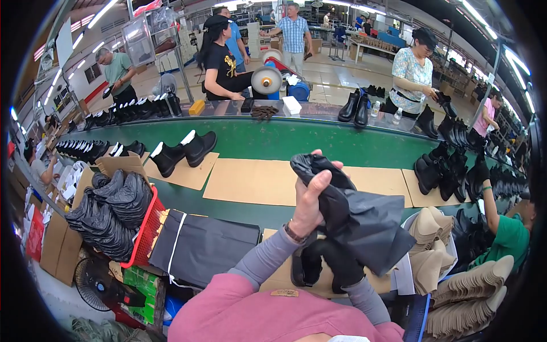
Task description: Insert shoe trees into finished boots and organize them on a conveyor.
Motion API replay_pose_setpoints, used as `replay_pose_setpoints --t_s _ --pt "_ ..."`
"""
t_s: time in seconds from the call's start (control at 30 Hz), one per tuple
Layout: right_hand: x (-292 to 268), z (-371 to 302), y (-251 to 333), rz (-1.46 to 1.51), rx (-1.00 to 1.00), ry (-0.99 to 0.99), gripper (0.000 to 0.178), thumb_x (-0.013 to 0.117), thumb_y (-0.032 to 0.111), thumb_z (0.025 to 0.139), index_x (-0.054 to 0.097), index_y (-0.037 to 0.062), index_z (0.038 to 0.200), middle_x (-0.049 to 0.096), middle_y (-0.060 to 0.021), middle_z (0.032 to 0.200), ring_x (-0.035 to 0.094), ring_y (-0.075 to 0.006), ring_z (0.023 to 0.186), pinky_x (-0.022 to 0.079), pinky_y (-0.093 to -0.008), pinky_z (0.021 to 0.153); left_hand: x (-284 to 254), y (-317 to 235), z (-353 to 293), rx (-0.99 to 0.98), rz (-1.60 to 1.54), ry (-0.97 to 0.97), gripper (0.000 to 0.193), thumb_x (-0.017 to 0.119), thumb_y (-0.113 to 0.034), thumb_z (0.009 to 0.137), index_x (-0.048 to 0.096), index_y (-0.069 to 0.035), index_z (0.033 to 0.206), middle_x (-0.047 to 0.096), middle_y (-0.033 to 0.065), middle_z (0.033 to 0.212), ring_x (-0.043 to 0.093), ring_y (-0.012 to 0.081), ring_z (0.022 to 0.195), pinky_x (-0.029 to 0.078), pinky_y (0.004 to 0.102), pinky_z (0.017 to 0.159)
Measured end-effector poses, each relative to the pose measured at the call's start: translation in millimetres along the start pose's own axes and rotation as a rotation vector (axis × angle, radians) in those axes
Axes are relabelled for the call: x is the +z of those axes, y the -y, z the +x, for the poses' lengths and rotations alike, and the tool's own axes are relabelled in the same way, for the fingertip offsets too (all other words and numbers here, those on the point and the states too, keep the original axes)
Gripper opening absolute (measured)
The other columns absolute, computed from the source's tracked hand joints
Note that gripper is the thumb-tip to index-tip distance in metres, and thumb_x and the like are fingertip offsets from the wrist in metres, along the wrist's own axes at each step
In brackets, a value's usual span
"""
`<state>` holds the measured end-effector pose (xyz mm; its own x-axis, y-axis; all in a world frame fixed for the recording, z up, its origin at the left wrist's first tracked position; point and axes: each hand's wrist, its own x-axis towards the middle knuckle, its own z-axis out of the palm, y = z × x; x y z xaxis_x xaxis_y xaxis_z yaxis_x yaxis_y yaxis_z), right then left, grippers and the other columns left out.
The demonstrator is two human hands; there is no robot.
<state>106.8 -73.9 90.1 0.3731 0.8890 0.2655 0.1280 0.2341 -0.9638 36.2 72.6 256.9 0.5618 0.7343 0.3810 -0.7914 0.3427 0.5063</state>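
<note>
- The left hand [310, 199] pinches a thin black sheet [370, 228] between thumb and fingers, above the worktop [268, 137] near its near edge.
- The right hand [337, 263] looks black-covered, low at that edge; cannot tell its fingers' state.

Worn on your head, the fisheye camera looks down and forward from close behind your left hand [309, 199], across the green bench [256, 139] beyond it to the tiled floor [327, 91].

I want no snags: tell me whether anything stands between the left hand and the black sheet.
Nothing visible does: the left hand grips the black sheet directly. The stacked tan shapes stand to the right, not between them.
</note>
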Motion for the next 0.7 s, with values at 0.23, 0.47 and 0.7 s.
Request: replay_pose_setpoints --t_s 0.23,0.47,0.7 --pt "-2 12 68 -0.198 -0.065 -0.26 0.041 0.057 0.018 0.095 0.054 -0.0029 0.13 0.062 -0.012 0.122 0.061 -0.0185 0.098 0.049 -0.0332 0.082 0 1 -31 -0.1 -0.201 0.03 0.07 0.068 -0.014 0.086 0.028 -0.007 0.143 0.058 0.0177 0.12 0.064 0.0325 0.107 0.054 0.0461 0.092" --pt "7 37 124 0.137 -0.069 -0.413 0.047 0.063 -0.002 0.089 0.05 -0.0026 0.134 0.06 -0.0102 0.123 0.06 -0.0177 0.108 0.047 -0.0314 0.095 -21 21 -49 0.167 0.367 0.19 0.083 0.073 -0.008 0.08 0.023 -0.003 0.146 0.056 0.0156 0.127 0.059 0.0263 0.115 0.045 0.0392 0.104" --pt "4 23 122 -0.082 -0.136 -0.155 0.036 0.07 0.009 0.087 0.062 -0.0004 0.121 0.068 -0.0082 0.097 0.066 -0.0205 0.09 0.053 -0.0333 0.075 -16 33 -56 -0.051 0.297 0.146 0.09 0.075 -0.04 0.084 0.023 -0.005 0.148 0.049 0.0203 0.134 0.057 0.0326 0.118 0.049 0.0429 0.099"
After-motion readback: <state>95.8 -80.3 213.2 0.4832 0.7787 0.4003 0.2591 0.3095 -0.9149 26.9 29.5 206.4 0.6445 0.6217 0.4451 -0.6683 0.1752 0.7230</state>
